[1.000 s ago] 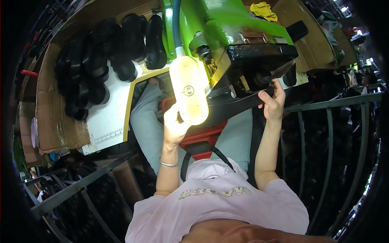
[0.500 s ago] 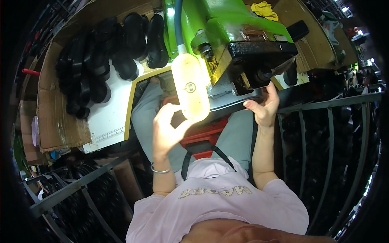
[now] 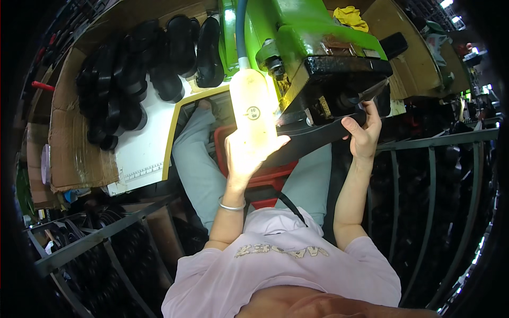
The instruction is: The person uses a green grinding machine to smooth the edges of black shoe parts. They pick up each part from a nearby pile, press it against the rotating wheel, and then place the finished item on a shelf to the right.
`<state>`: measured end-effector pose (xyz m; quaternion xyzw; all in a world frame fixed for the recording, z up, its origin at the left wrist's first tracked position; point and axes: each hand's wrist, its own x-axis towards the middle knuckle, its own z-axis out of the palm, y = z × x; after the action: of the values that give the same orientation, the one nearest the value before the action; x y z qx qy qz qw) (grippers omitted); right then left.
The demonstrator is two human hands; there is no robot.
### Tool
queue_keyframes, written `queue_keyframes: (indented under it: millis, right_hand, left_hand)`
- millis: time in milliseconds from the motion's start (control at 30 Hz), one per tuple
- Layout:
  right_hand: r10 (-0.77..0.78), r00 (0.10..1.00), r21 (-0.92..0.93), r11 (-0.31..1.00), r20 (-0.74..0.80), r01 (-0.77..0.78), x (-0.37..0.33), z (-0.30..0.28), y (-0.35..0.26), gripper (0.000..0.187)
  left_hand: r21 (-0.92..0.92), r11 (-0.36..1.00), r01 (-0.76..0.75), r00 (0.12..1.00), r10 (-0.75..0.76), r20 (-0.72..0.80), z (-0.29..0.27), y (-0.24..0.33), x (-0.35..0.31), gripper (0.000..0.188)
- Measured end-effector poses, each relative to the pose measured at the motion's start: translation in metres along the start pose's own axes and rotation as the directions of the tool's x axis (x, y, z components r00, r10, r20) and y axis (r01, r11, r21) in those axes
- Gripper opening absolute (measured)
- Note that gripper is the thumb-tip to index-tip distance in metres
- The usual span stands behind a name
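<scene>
The long black piece lies slantwise above the person's lap, just below the dark head of the green machine, its right end higher than its left. The right hand pinches that end, thumb on the near face and fingers curled around the far side. The left hand is at the other end, thumb stretched out along it, but the glowing lamp and its glare hide the rest of those fingers — whether they close on the piece, I cannot tell. By its look it is light enough for 2 hands to steer easily, probably rubbery or foam-like: firm along its length, with some give if bent or squeezed. The smooth dark surface may slide a little under dry fingers, though it hardly seems fragile. The best hold is likely at the 2 ends — thumb above, fingers beneath — keeping skin away from the machine's underside and the lamp. Similar-looking black pieces stand clustered on the white desk to the left.
</scene>
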<state>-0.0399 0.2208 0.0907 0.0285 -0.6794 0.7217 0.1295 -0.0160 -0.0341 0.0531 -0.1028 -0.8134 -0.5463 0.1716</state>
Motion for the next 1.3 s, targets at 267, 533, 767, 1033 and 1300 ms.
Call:
queue_keyframes:
  millis: [267, 533, 767, 1033, 1300]
  right_hand:
    - [-0.053, 0.995, 0.083, 0.996, 0.083, 0.046, -0.017, 0.045, 0.001, 0.062]
    - [-0.053, 0.998, 0.201, 0.978, -0.017, 0.055, -0.035, 0.029, 0.028, 0.066]
    - [0.077, 0.997, 0.35, 0.933, 0.013, -0.077, -0.035, 0.026, 0.046, 0.067]
    - [0.104, 0.99, 0.366, 0.921, 0.097, -0.133, -0.053, 0.07, 0.04, 0.055]
    - [0.038, 0.997, 0.217, 0.975, 0.066, -0.052, -0.062, 0.091, 0.043, 0.051]
  left_hand:
    - [-0.24, 0.939, 0.247, 0.968, -0.252, 0.01, -0.041, -0.041, -0.018, 0.03]
    - [0.26, 0.95, -0.175, 0.981, 0.19, -0.033, -0.028, 0.003, -0.005, 0.049]
    - [0.244, 0.936, -0.253, 0.966, 0.257, 0.017, -0.038, -0.002, 0.014, 0.048]
    - [0.22, 0.959, -0.181, 0.983, 0.174, 0.05, -0.078, -0.021, 0.012, 0.047]
    - [0.16, 0.985, -0.059, 0.998, 0.064, -0.022, -0.084, -0.037, -0.005, 0.048]
